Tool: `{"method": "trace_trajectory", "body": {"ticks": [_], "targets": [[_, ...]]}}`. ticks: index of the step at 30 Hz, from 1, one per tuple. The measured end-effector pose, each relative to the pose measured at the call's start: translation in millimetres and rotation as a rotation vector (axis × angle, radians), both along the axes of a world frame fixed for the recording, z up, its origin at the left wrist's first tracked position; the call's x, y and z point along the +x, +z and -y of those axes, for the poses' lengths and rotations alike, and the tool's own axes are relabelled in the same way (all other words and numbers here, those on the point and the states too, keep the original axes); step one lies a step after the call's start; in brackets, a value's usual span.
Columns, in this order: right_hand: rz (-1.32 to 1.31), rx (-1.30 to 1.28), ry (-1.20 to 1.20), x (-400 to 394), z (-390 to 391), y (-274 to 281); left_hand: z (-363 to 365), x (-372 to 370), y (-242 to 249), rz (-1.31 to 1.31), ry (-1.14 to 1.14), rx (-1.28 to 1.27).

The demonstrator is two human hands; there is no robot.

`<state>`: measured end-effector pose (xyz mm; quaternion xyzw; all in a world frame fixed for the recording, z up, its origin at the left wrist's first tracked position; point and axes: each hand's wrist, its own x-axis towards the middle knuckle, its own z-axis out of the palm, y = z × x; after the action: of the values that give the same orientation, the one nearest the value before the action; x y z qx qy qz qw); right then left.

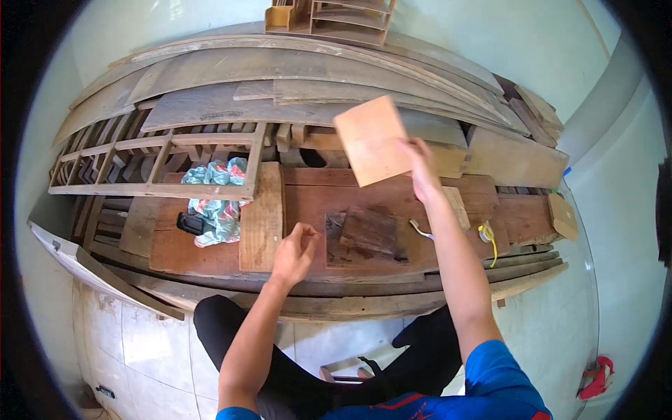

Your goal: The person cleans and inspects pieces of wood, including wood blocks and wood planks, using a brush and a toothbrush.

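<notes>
My right hand [421, 168] grips the right edge of a light wooden board [372, 140], raised and tilted above the bench. My left hand [295, 255] is just above the reddish-brown plank top, its fingers curled together; whether anything small is in them I cannot make out. Between and below my hands lie dark, stained wood pieces [368, 232], one on top of the other. To their right is a toothbrush-like tool with a pale head [420, 227], partly hidden by my right forearm. A lighter plank [261, 224] lies left of my left hand.
A crumpled patterned cloth [218, 222] and a black object [190, 223] lie at left by a wooden lattice frame [150, 143]. A yellow tape measure [485, 232] is at right. Long boards [301, 63] are stacked behind, with a small wooden shelf [350, 15] on top.
</notes>
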<state>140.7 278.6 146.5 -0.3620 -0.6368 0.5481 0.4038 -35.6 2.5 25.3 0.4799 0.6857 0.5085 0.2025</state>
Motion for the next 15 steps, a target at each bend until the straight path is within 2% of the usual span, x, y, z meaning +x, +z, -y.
{"method": "trace_trajectory", "body": {"ticks": [2, 3, 6, 9, 12, 15], "targets": [[-0.378, -0.241, 0.111, 45.1, 26.9, 10.3, -2.7, 4.1, -5.5, 0.06, -0.015, 0.046], [-0.553, -0.365, 0.175, 64.5, 43.7, 11.0, 0.4, 6.7, 13.2, 0.035, -0.044, -0.111], [-0.568, -0.283, 0.144, 99.0, 85.6, 4.6, -3.0, 14.5, 5.1, 0.09, -0.1, -0.065], [-0.345, -0.2, 0.087, 138.2, 83.6, -7.5, 4.6, 22.0, 4.7, 0.118, -0.137, -0.019], [-0.252, 0.069, -0.062, 167.4, 77.5, -18.4, 5.5, 37.5, 2.0, 0.142, -0.145, 0.048], [-0.607, -0.067, -0.259, 189.1, 82.5, -21.1, -0.7, 48.2, -0.4, 0.088, -0.088, 0.071]]}}
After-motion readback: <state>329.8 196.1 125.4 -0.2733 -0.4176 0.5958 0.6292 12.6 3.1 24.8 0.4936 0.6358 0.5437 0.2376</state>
